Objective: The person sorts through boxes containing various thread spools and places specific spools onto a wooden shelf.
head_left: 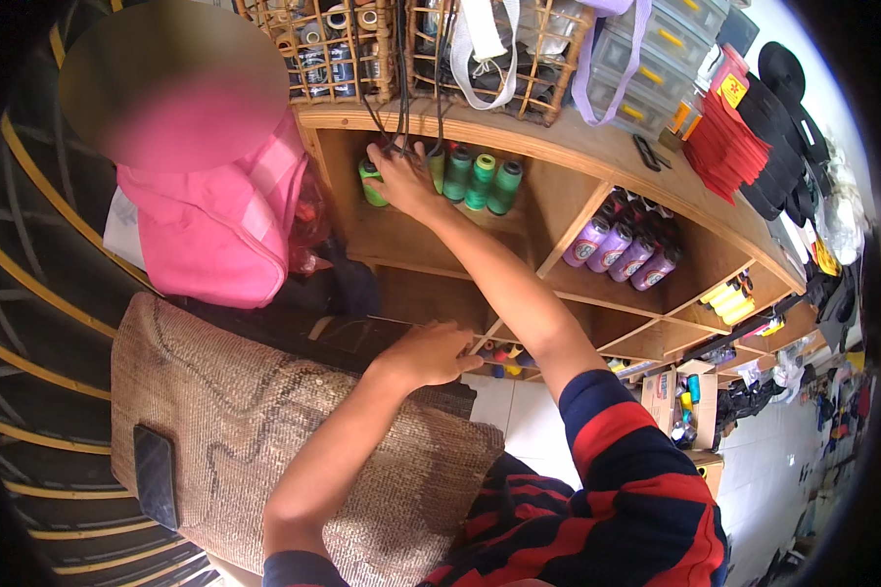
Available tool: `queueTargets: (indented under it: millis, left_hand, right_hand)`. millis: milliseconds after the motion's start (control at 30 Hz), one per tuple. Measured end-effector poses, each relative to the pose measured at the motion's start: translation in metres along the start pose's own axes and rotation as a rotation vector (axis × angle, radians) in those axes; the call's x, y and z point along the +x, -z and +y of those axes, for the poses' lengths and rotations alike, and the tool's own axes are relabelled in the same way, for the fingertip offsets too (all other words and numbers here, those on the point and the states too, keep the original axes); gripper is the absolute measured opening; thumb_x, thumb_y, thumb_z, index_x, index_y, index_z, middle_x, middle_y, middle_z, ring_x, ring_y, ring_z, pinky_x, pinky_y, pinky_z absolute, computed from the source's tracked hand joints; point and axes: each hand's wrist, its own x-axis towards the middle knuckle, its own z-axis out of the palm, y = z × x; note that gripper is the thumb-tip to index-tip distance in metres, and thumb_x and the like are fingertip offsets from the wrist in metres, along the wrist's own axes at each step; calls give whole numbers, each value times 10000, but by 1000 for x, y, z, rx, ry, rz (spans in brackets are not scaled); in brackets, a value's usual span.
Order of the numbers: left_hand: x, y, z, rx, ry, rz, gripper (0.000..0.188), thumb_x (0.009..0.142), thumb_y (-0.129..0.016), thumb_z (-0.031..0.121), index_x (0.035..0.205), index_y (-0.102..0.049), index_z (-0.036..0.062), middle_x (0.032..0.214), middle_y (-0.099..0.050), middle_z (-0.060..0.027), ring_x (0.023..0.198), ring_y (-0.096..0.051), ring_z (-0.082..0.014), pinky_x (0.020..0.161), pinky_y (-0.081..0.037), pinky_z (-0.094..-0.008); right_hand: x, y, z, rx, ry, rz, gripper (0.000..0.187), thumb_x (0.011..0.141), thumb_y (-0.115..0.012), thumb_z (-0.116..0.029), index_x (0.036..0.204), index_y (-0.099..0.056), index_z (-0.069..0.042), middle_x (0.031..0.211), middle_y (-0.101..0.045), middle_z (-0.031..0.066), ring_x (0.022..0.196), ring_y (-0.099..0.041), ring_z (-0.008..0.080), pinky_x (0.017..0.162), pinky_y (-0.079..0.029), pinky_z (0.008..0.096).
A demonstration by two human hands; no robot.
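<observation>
My right hand (pixel 401 181) reaches into the upper left compartment of a wooden shelf unit. Its fingers are spread over green thread cones, and it appears to touch the bright green cone (pixel 372 183) at the left end. To its right, several more green cones (pixel 480 182) stand upright in a row. My left hand (pixel 429 354) hangs lower, in front of the lower compartments, with its fingers loosely bent and apart. Nothing shows in it, though the fingertips are partly hidden. Below my left forearm lies a brown woven cloth (pixel 235 391) with a dark phone (pixel 155 476) on it.
Wicker baskets (pixel 333 98) with thread spools stand on the shelf top (pixel 646 181); dark cords hang from them over the compartment. Purple cones (pixel 612 249) and yellow cones (pixel 729 301) fill compartments further right. A pink bag (pixel 215 230) sits left. An open cardboard box (pixel 700 401) stands at right.
</observation>
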Motion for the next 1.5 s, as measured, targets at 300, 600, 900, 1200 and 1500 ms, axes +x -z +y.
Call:
queueTargets:
  millis: [300, 600, 900, 1200, 1500]
  left_hand:
    - [3, -9, -13, -31, -51, 38, 423, 906, -544, 385, 1117, -572, 19, 1063, -571, -204, 1051, -525, -387, 906, -412, -456]
    - [0, 5, 1, -30, -30, -46, 460, 908, -536, 410, 1142, -562, 14, 1120, -562, -230, 1115, -505, -390, 942, -399, -450]
    - [4, -2, -8, -11, -36, -25, 456, 906, -533, 415, 1138, -573, 24, 1118, -563, -226, 1108, -506, -395, 943, -391, -469]
    - [2, 10, -13, -218, -217, 174, 332, 904, -583, 320, 1063, -610, 30, 997, -637, -143, 923, -607, -293, 806, -475, -371]
    - [-35, 89, -46, -879, -93, 812, 231, 964, -516, 230, 1022, -620, 32, 943, -652, -44, 860, -602, -125, 760, -453, -251]
  right_hand:
    - [-55, 47, -2, 79, -147, 124, 414, 722, -728, -281, 1035, -543, -82, 985, -619, 136, 1024, -511, 348, 871, -391, 488]
    - [-123, 87, 33, 38, -590, 241, 409, 718, -722, -212, 1031, -508, -60, 981, -561, 161, 978, -499, 363, 813, -416, 502]
    - [-103, 100, 19, -160, -481, 46, 423, 744, -703, -239, 1064, -526, -27, 1059, -522, 165, 1017, -461, 364, 835, -402, 499]
    - [-22, 61, 30, 43, -92, -161, 411, 816, -632, -156, 1208, -548, -69, 1218, -532, 141, 1150, -506, 333, 908, -471, 434]
    - [-3, 12, 57, -13, 6, -39, 363, 828, -600, -126, 1181, -519, -151, 1133, -582, 187, 1048, -569, 398, 845, -474, 473]
